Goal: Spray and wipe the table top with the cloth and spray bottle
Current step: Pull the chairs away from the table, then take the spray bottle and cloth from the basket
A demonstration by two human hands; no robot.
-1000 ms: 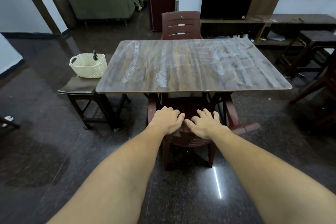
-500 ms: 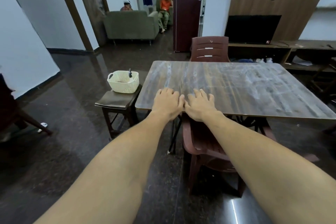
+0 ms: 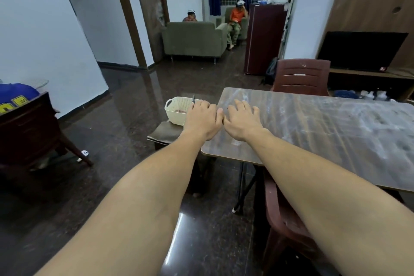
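A wood-grain table top [image 3: 324, 132] with whitish smears fills the right side. Left of it a cream plastic basket [image 3: 175, 110] stands on a dark stool [image 3: 164, 133]; a dark nozzle tip [image 3: 193, 99] pokes up from the basket, and something reddish lies inside. My left hand [image 3: 202, 119] hovers palm down, fingers spread, over the basket's right edge. My right hand [image 3: 243, 120] is beside it, thumbs almost touching, over the table's left corner. Both hands hold nothing. No cloth shows clearly.
A maroon plastic chair [image 3: 289, 226] is tucked under the table's near side, another [image 3: 301, 77] at the far side. A wooden chair [image 3: 29, 132] stands at the left. A sofa [image 3: 192, 39] with two seated people is far back. A television [image 3: 360, 50] sits at the right.
My view has swung left and closer. Both hands, still side by side, have moved from in front of the table's near edge leftward to its left corner and the basket.
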